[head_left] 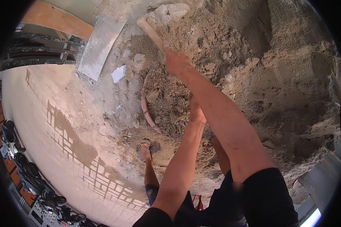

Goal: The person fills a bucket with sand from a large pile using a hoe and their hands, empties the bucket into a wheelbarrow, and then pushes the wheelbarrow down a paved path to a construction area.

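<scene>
My right hand (178,63) is closed round a pale wooden handle (152,32), whose free end points up and left over the dirt. What the handle leads to is hidden by my hand and forearm. My left hand (196,110) is lower, partly behind my right forearm, its fingers hidden; I cannot tell whether it grips anything. Under both hands is loose, lumpy brown sand (170,94). A curved reddish strip (145,108), like the rim of a pan or a bent pipe, lies in the sand left of my hands.
Heaped sand (288,87) rises to the right. A grey board (101,51) and a white scrap (119,73) lie at the upper left. Paving (45,94) stretches left to parked motorbikes (34,178). My sandalled foot (144,151) stands near the strip.
</scene>
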Demonstrator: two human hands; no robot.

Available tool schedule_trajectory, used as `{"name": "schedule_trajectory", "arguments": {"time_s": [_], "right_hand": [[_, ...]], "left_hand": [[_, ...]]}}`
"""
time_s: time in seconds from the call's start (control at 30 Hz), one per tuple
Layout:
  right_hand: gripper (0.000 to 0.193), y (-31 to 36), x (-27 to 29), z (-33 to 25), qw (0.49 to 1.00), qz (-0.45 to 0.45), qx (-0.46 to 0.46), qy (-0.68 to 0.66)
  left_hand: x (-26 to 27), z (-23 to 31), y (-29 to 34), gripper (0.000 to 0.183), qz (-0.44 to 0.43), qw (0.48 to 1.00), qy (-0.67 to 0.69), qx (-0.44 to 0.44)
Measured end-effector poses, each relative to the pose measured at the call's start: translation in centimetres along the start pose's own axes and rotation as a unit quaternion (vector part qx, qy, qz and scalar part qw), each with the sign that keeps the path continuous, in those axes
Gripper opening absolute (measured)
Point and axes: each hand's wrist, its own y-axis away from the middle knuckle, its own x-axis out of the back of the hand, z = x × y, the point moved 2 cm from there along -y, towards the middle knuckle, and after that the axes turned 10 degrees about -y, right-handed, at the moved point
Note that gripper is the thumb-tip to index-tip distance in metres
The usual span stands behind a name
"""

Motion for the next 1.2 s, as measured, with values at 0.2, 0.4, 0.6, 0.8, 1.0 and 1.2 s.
{"name": "schedule_trajectory", "arguments": {"time_s": [0.2, 0.4, 0.6, 0.8, 1.0, 1.2], "right_hand": [[0.082, 12.3, -5.0, 1.0, 0.995, -0.063, -0.025, -0.071], [0.081, 25.9, -13.4, -0.3, 0.976, -0.002, -0.030, -0.216], [0.084, 36.6, -19.7, 0.1, 0.932, 0.067, -0.080, -0.347], [0.084, 28.5, -5.5, 3.4, 0.943, 0.156, -0.011, -0.294], [0.086, 5.8, 6.6, 6.9, 0.962, 0.241, -0.051, -0.118], [0.085, 9.7, -5.7, 9.2, 0.976, 0.090, -0.133, -0.149]], "left_hand": [[1.6, -5.6, 13.5, 0.010, 0.071, 0.994, 0.041, 0.068], [8.8, -8.4, 29.7, 0.018, 0.185, 0.968, -0.129, 0.112], [10.6, -7.5, 39.8, 0.011, 0.126, 0.924, -0.317, 0.174], [3.8, -7.6, 25.5, 0.011, 0.006, 0.980, -0.172, 0.098], [-4.0, -2.6, 0.7, 0.012, -0.023, 0.985, -0.164, 0.037], [0.8, -4.7, 9.7, 0.022, 0.148, 0.956, -0.146, 0.206]]}}
